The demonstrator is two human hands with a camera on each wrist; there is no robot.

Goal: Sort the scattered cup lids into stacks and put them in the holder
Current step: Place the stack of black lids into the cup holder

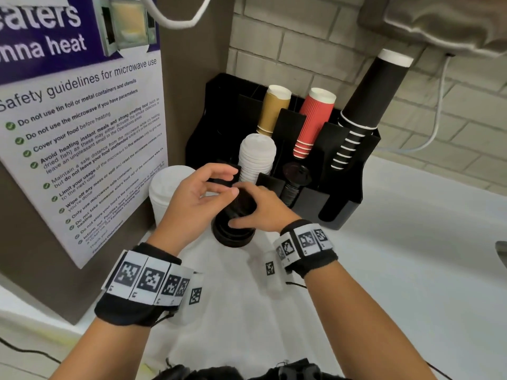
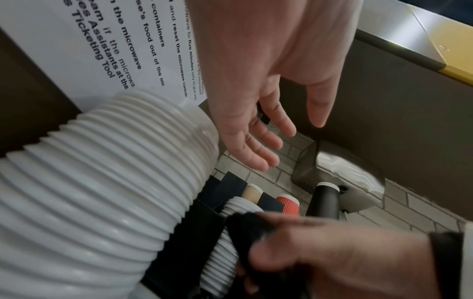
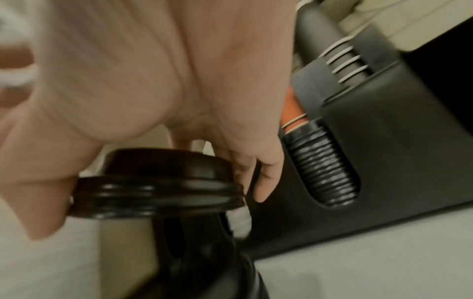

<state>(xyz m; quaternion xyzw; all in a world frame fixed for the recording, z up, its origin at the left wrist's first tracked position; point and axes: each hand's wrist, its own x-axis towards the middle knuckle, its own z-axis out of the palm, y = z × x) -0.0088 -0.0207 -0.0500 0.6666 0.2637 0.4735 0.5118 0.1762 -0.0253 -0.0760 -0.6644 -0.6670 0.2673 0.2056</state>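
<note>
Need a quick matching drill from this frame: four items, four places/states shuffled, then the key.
Items
1. black lids
2. white lid stack
3. red cups
4. left hand

Places/states
A. in a back slot of the holder
B. on the counter, under the right hand
C. open, fingers relaxed, holding nothing
D. in a front slot of the holder, beside the small black lids

Pairs: 1-B, 2-D, 3-A, 4-C
</note>
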